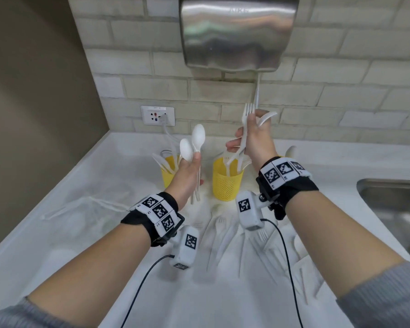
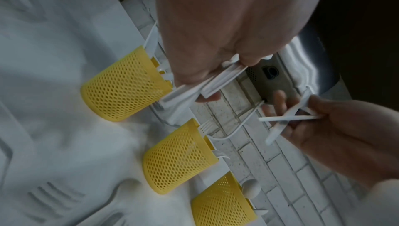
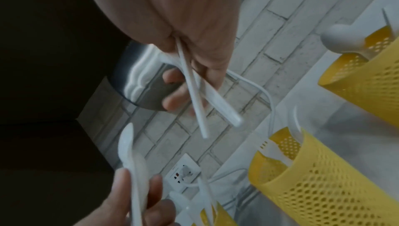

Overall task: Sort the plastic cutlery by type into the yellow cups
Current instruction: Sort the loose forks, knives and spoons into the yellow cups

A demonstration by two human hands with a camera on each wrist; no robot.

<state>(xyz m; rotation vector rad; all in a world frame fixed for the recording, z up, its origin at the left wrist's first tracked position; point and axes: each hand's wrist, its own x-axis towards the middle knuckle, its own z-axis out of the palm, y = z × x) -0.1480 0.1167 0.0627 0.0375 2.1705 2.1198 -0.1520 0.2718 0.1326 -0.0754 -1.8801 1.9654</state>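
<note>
Loose cutlery (image 1: 225,235) litters the worktop (image 1: 100,176). Left hand (image 1: 187,171) grips two spoons (image 1: 194,143); right hand (image 1: 253,138) grips mixed pieces (image 1: 246,119) above the cups (image 1: 226,178), risking a misdrop.

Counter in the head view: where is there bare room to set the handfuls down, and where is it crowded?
Bare: the counter from the left wall to the left yellow cup, and the strip beside the sink. Crowded: the loose cutlery below the middle cup, under both wrists.
</note>
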